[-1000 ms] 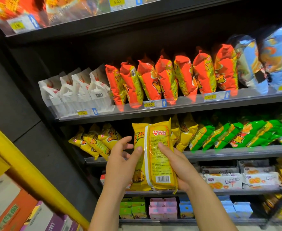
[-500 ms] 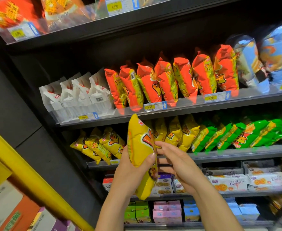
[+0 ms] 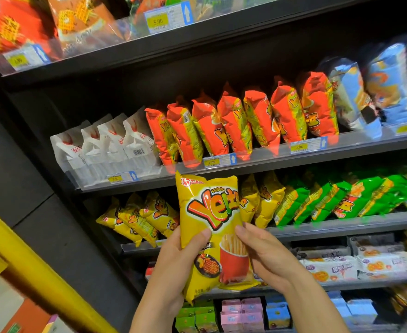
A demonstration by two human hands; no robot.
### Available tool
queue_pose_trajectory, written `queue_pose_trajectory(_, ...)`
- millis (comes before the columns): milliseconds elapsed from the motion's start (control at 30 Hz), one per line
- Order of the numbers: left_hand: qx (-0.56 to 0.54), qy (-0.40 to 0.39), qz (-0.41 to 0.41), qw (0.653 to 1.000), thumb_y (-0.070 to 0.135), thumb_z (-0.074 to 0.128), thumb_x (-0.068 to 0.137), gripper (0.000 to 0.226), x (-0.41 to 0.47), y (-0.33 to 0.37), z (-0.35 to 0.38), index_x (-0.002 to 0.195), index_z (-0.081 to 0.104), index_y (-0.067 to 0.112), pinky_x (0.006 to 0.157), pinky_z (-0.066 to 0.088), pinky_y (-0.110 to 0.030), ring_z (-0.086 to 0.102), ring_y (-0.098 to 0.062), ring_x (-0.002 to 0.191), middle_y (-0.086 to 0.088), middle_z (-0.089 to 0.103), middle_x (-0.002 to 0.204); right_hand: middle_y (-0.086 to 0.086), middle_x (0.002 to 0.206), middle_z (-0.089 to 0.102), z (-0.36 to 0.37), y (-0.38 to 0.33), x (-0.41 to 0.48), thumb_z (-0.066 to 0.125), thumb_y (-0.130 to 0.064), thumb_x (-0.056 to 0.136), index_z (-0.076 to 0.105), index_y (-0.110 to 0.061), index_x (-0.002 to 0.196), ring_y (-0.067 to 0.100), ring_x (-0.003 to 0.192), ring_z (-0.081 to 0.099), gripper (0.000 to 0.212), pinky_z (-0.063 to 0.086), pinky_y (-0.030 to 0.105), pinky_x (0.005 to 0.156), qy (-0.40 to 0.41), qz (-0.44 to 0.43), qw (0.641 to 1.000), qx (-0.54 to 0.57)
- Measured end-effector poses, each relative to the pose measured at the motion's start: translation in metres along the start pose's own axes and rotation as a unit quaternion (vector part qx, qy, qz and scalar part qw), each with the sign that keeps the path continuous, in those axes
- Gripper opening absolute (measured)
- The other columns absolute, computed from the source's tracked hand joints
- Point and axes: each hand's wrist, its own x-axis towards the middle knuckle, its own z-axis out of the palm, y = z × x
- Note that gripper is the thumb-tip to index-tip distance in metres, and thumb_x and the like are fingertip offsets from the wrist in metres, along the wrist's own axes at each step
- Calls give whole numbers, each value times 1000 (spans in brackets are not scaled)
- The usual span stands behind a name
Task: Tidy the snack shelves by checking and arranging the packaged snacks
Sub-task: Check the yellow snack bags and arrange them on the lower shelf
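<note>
Upright yellow chip bag (image 3: 207, 227), front-facing

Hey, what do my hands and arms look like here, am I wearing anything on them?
No gloves, rings or watch show on the left hand or right hand. The left forearm and right forearm are uncovered to the frame edge; no sleeve is in view.

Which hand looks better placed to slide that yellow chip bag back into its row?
Left, probably. The left hand wraps the yellow bag low on its edge, thumb across the front. The right hand only pinches the other edge at its fingertips.
</note>
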Motion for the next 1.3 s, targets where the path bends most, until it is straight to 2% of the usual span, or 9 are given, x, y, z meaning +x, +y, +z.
queue_pose_trajectory(100, -6, -16, -8, 1000, 30, 71, 90, 42, 2, 0, 0, 130, 68, 19, 95, 59, -51, 78, -33, 106, -12, 79, 116, 11, 113, 79, 1, -3, -3, 65, -24, 89, 66, -7, 128, 19, 99, 77, 43, 62, 30, 79, -25, -11, 1000, 8)
queue_pose_trajectory(367, 14, 4, 27, 1000, 27, 75, 88, 48, 8, -3, -10, 134, 64, 21, 102, 57, -56, 75, -27, 113, -5, 78, 122, 11, 129, 74, -1, -4, 1, 67, -22, 92, 59, -12, 140, 27, 120, 72, 50, 61, 34, 92, -4, -59, 997, -50)
queue_pose_trajectory(533, 60, -21, 48, 997, 22, 72, 94, 42, 11, -3, -16, 135, 66, 24, 91, 63, -42, 75, -22, 113, 0, 77, 123, 13, 125, 76, -6, -7, 3, 73, -11, 88, 60, -12, 134, 29, 115, 73, 49, 61, 30, 82, -12, -68, 996, -65)
queue_pose_trajectory(700, 113, -39, 71, 990, 23, 74, 93, 42, 15, -5, -21, 133, 66, 32, 81, 61, -38, 75, -22, 101, 2, 77, 121, 11, 128, 74, -14, -10, 5, 79, -4, 81, 57, -16, 136, 28, 120, 71, 60, 61, 37, 94, -22, -81, 993, -78)
queue_pose_trajectory(800, 108, -40, 79, 990, 19, 76, 89, 51, 17, -4, -20, 137, 64, 31, 85, 61, -31, 73, -16, 114, 6, 76, 125, 10, 127, 75, -19, -10, 6, 78, -3, 75, 55, -17, 135, 28, 121, 70, 65, 61, 38, 96, -20, -91, 993, -75)
queue_pose_trajectory(967, 106, -40, 80, 990, 20, 75, 88, 51, 19, -3, -17, 137, 64, 30, 94, 62, -52, 73, -22, 114, 3, 77, 124, 8, 126, 76, -23, -11, 9, 79, -6, 75, 55, -18, 136, 25, 119, 71, 66, 61, 34, 91, -23, -93, 993, -76)
queue_pose_trajectory(1033, 107, -46, 81, 990, 22, 74, 89, 49, 20, -2, -15, 136, 65, 30, 93, 62, -54, 74, -23, 112, 2, 77, 122, 9, 126, 75, -26, -9, 10, 80, -7, 76, 57, -17, 135, 27, 120, 71, 64, 61, 34, 90, -19, -93, 992, -81)
queue_pose_trajectory(1167, 83, -49, 80, 992, 23, 74, 89, 44, 22, -3, -12, 132, 66, 29, 82, 65, -31, 75, -15, 111, 5, 79, 119, 12, 127, 75, -29, -9, 12, 95, -29, 70, 59, -14, 136, 34, 121, 70, 77, 61, 36, 89, -6, -82, 993, -90)
queue_pose_trajectory(1300, 52, -23, 56, 997, 33, 74, 85, 46, 25, -4, -6, 129, 68, 21, 95, 62, -47, 76, -22, 110, -2, 79, 119, 14, 130, 73, -25, -7, 13, 99, -56, 55, 59, -10, 139, 33, 120, 71, 104, 60, 42, 96, 8, -65, 995, -81)
